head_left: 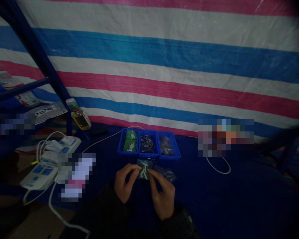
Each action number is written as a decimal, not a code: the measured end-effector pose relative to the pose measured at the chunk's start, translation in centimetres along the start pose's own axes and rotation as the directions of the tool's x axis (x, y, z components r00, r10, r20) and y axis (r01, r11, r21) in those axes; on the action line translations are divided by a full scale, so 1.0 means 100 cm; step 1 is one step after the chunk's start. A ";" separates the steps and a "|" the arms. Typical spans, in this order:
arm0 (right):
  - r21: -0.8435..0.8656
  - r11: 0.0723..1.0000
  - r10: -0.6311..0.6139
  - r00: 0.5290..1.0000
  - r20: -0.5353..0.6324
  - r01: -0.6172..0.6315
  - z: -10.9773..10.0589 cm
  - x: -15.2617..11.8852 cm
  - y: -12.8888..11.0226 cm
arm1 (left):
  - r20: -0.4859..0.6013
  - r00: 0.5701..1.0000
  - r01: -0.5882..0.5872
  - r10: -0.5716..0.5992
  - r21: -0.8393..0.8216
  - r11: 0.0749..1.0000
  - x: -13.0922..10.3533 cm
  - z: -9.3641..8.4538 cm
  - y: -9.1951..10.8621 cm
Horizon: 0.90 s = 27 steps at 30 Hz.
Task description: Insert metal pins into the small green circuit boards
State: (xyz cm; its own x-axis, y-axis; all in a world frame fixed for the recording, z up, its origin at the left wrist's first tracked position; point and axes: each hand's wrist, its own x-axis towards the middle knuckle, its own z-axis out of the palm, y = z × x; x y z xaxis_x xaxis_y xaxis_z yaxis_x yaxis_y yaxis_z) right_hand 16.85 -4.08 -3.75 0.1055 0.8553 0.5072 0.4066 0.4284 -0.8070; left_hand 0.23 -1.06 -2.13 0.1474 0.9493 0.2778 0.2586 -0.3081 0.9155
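A small green packet (145, 164) with white pieces on it is on the blue surface in front of me. At its left edge, my left hand (126, 182) is closed, thumb and forefinger pressed together. My right hand (163, 197) pinches at the packet's right side, fingers pointing inward. Whatever sits between the fingertips is too small and dark to name. Just beyond the right hand is a clear plastic bag (169, 175). Three joined blue bins stand behind: one with a green bag (131, 141), one with loose metal pins (147, 144), one with clear bags (165, 146).
To the left, a white power strip (46, 172) carries several plugs and cables. A bottle of yellow liquid (81, 118) leans by a blue frame post (37, 56). Striped sheeting (164, 66) hangs behind. A thin white cable (218, 172) loops at right. Some items are blurred out.
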 end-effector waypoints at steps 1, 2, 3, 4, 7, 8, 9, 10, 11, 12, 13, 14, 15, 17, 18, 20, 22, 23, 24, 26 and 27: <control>0.007 1.000 -0.003 1.000 -0.006 0.003 0.000 0.001 -0.001 | 0.008 1.000 -0.021 0.021 -0.013 1.000 0.000 -0.001 0.001; 0.015 1.000 -0.006 1.000 -0.008 0.007 0.000 0.001 -0.001 | 0.010 0.999 -0.042 0.042 -0.028 0.999 0.000 -0.002 0.002; 0.020 1.000 -0.011 1.000 -0.011 0.011 0.000 0.002 -0.002 | 0.012 0.998 -0.062 0.062 -0.037 0.997 0.001 -0.003 0.003; 0.018 1.000 -0.014 1.000 -0.017 0.014 0.000 0.003 -0.003 | 0.011 0.997 -0.074 0.075 -0.036 0.997 0.001 -0.003 0.003; -0.031 1.000 -0.007 0.998 -0.069 0.004 -0.001 0.004 -0.006 | 0.017 0.997 -0.079 0.079 0.022 0.997 0.002 -0.001 0.003; -0.047 0.999 -0.001 0.996 -0.085 -0.003 -0.001 0.004 -0.006 | 0.020 0.997 -0.080 0.079 0.050 0.996 0.003 -0.001 0.003; -0.055 0.998 0.003 0.995 -0.096 -0.009 -0.002 0.005 -0.006 | 0.021 0.996 -0.083 0.082 0.077 0.994 0.003 0.000 0.003; -0.052 0.999 0.005 0.996 -0.093 -0.010 -0.002 0.005 -0.006 | 0.023 0.996 -0.092 0.090 0.101 0.991 0.004 0.000 0.003; -0.043 0.999 0.005 0.996 -0.084 -0.009 -0.002 0.005 -0.006 | 0.023 0.995 -0.104 0.102 0.122 0.987 0.004 0.000 0.003; -0.031 1.000 0.003 0.998 -0.067 -0.005 -0.001 0.005 -0.006 | 0.018 0.994 -0.112 0.111 0.137 0.984 0.004 0.000 0.003; -0.020 1.000 -0.001 0.999 -0.047 0.000 -0.001 0.005 -0.005 | 0.011 0.993 -0.117 0.116 0.145 0.983 0.003 0.000 0.003; -0.012 1.000 -0.004 1.000 -0.026 0.003 0.000 0.004 -0.005 | 0.000 0.993 -0.117 0.118 0.148 0.982 0.003 -0.001 0.002; -0.009 1.000 -0.007 1.000 -0.008 0.007 0.001 0.004 -0.004 | -0.011 0.993 -0.116 0.119 0.148 0.982 0.003 -0.001 0.001; -0.014 1.000 -0.010 1.000 0.003 0.010 0.002 0.003 -0.003 | -0.027 0.992 -0.115 0.120 0.143 0.983 0.002 -0.001 0.001; -0.019 1.000 -0.013 1.000 -0.004 0.013 0.003 0.002 -0.003 | -0.028 0.992 -0.118 0.123 0.139 0.983 0.002 0.000 0.000; -0.026 0.999 -0.022 0.999 -0.030 0.022 0.003 0.001 -0.002 | -0.017 0.991 -0.127 0.130 0.126 0.984 0.002 0.001 0.001; -0.032 0.999 -0.036 0.998 -0.049 0.035 0.003 0.001 -0.001 | 0.007 0.990 -0.140 0.139 0.095 0.986 0.003 0.002 0.001; -0.037 0.998 -0.045 0.998 -0.050 0.044 0.003 0.001 -0.001 | 0.019 0.989 -0.144 0.143 0.075 0.987 0.004 0.002 0.001; -0.045 0.998 -0.053 0.998 -0.043 0.051 0.003 0.002 -0.001 | 0.026 0.989 -0.148 0.147 0.055 0.987 0.004 0.003 0.001; -0.063 0.996 -0.057 0.998 -0.021 0.055 0.003 0.003 -0.001 | 0.026 0.989 -0.145 0.144 0.030 0.989 0.005 0.003 0.001; -0.066 0.996 -0.054 0.998 -0.007 0.054 0.003 0.003 -0.001 | 0.023 0.990 -0.137 0.137 0.027 0.990 0.005 0.003 0.001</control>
State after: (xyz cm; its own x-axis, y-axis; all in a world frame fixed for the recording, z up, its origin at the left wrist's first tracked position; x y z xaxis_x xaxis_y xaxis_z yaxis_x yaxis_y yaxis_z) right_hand 16.58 -3.77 -3.56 0.0900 0.8286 0.5526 0.4709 0.4535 -0.7567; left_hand 0.64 -0.66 -2.03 0.2034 0.8966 0.3935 0.2614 -0.4370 0.8606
